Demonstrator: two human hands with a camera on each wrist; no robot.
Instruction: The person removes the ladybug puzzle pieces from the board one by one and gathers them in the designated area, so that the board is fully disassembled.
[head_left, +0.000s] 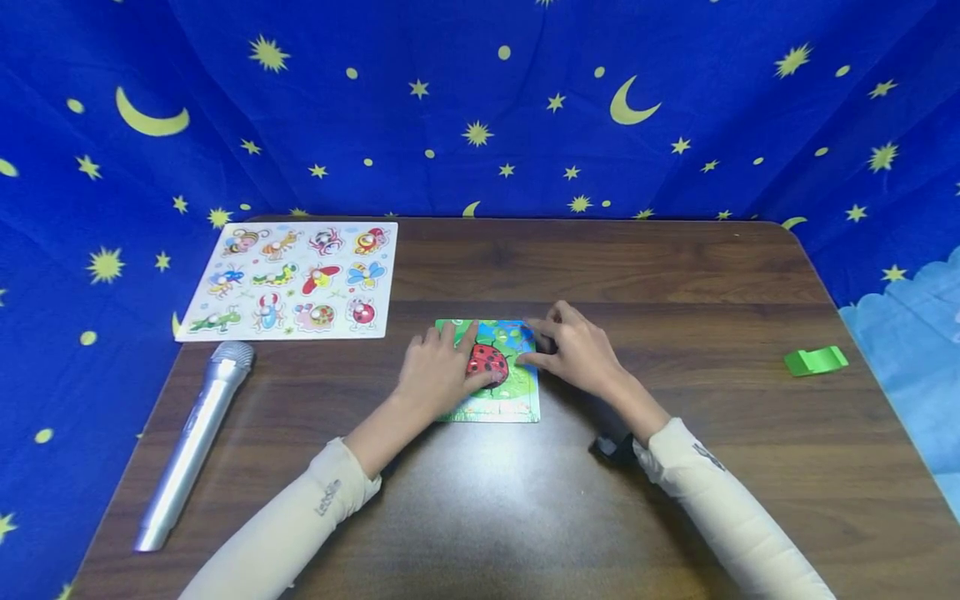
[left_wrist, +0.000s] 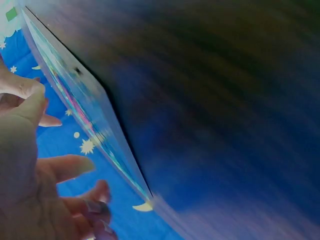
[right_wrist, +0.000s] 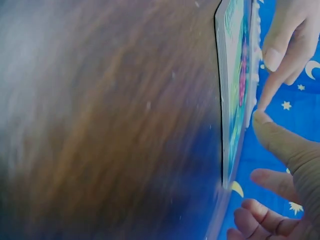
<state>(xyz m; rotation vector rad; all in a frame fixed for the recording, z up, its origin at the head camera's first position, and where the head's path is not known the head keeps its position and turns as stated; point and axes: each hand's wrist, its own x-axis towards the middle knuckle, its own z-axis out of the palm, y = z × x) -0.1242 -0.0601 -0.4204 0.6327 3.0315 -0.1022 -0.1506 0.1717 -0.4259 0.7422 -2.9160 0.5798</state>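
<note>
A small square ladybug jigsaw puzzle (head_left: 517, 407) lies flat on the wooden table, in front of both hands. Over its left part my left hand (head_left: 435, 371) is spread, thumb on or just above the red ladybug and fingers toward the top edge; I cannot tell how firmly they touch. My right hand (head_left: 581, 346) is at the puzzle's right side, thumb and forefinger apart near the upper right corner. Nothing shows between those fingers. Both wrist views see the puzzle edge-on, with the fingers (left_wrist: 65, 167) of the left hand and the thumb (right_wrist: 282, 140) of the right hand beside it.
A white peg board (head_left: 300, 329) with insect pieces lies at the back left. Below it is a silver microphone (head_left: 191, 450). A green object (head_left: 816, 361) sits near the right edge, and a black object (head_left: 611, 448) by the right forearm. A starry blue curtain (head_left: 525, 108) hangs behind.
</note>
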